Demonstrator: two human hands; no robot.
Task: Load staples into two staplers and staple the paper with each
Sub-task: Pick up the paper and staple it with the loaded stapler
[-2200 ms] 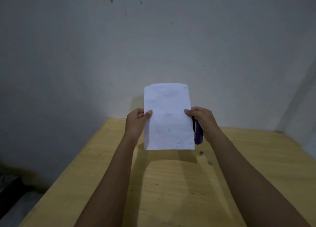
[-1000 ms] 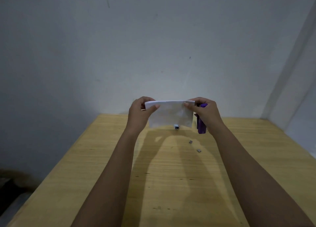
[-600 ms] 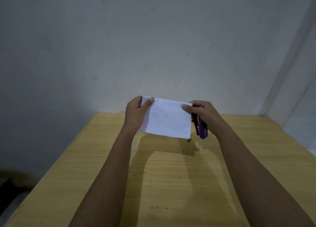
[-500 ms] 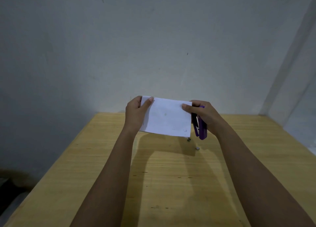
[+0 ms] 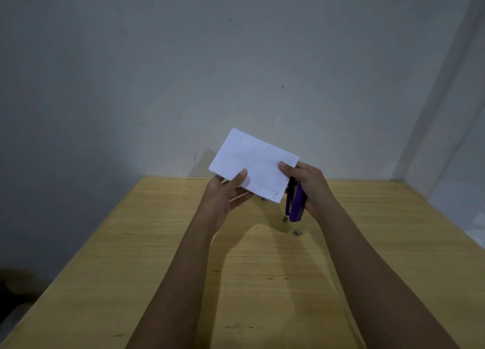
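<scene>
Paper (image 5: 253, 165) aslant, long axis upper-left to lower-right; purple stapler (image 5: 296, 204) near-vertical.

- Paper (image 5: 253, 162): a white sheet, seemingly folded, held in the air at the centre of the frame. It is tilted so that its top edge slopes down to the right. The left hand (image 5: 225, 193) pinches its lower edge and the right hand (image 5: 311, 186) has a thumb on its right edge.
- Purple stapler (image 5: 296, 204): hangs nearly upright in the right hand, just right of the paper's lower right corner.
- Staple pieces (image 5: 297, 231): two small grey bits lie on the wood below the stapler.
</scene>
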